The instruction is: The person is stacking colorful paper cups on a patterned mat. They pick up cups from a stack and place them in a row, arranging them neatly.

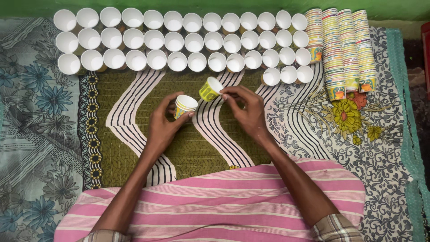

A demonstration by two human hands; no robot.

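Left hand (163, 125) grips a short stack of paper cups (184, 106); right hand (246, 110) pinches one tapered yellow cup (209, 89).

Beyond both hands stand forty-two open paper cups (194, 42) (three rows of thirteen, plus three more). Right of the right hand (248, 112) lie four long stacks (342, 49). It holds one yellow cup (210, 88); the left hand (163, 127) holds one short stack (185, 105)
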